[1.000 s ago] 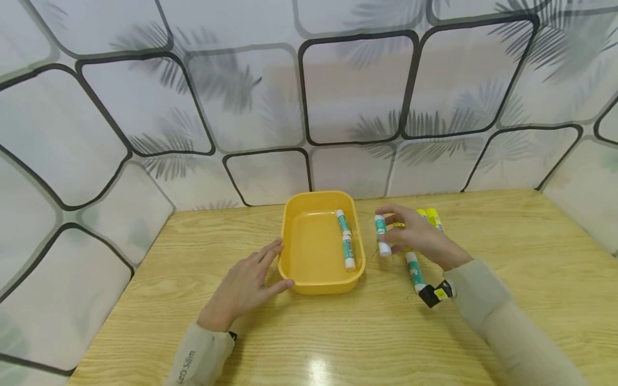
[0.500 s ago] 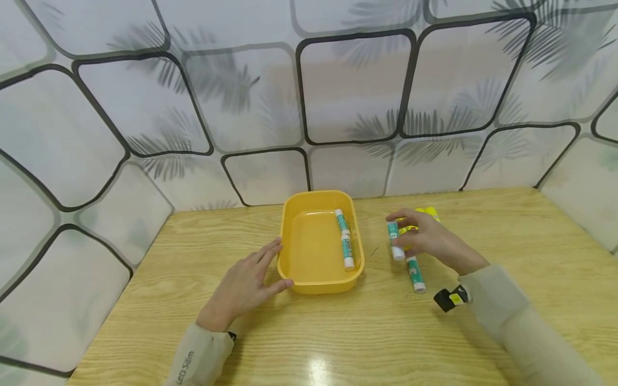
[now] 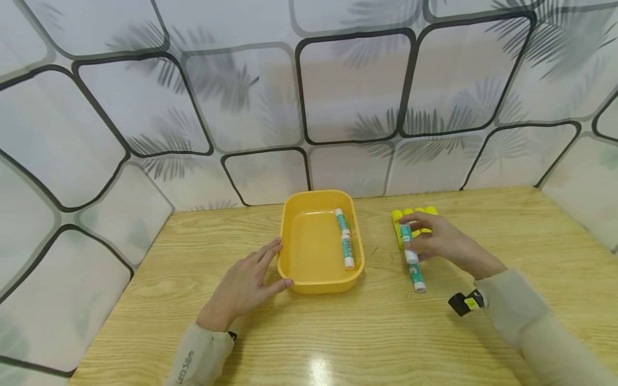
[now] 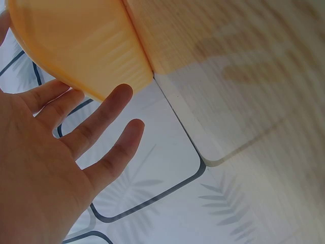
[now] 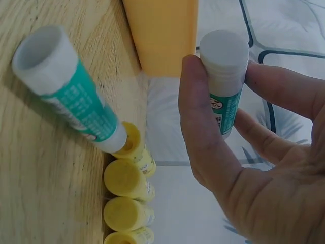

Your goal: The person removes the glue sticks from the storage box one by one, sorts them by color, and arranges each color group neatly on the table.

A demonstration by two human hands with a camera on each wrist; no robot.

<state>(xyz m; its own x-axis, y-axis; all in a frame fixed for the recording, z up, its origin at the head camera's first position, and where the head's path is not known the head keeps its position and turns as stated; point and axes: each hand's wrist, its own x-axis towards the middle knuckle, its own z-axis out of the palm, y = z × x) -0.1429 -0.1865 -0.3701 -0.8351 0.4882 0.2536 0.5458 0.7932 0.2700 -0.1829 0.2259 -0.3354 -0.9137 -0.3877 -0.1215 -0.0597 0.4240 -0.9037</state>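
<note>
My right hand [image 3: 441, 242] pinches a white-and-teal glue stick [image 5: 223, 81] between thumb and fingers, held just above the table. Below it in the head view, another teal glue stick [image 3: 417, 277] lies on the wood. Several yellow glue sticks [image 3: 397, 228] lie side by side behind the right hand, which partly hides them. My left hand [image 3: 246, 287] rests its spread fingers and thumb on the left rim of a yellow plastic tray [image 3: 321, 288]. Inside the tray, two teal glue sticks [image 3: 347, 251] lie end to end along its right side.
The wooden table [image 3: 309, 332] meets a patterned wall covering [image 3: 354, 91] at the back, just behind the tray. More of this covering stands at the left and right sides. Black wrist devices [image 3: 465, 303] are strapped near the sleeves.
My right hand has moved right, away from the tray, carrying the glue stick over the one on the table. More of the yellow glue sticks show. The left hand stays put.
</note>
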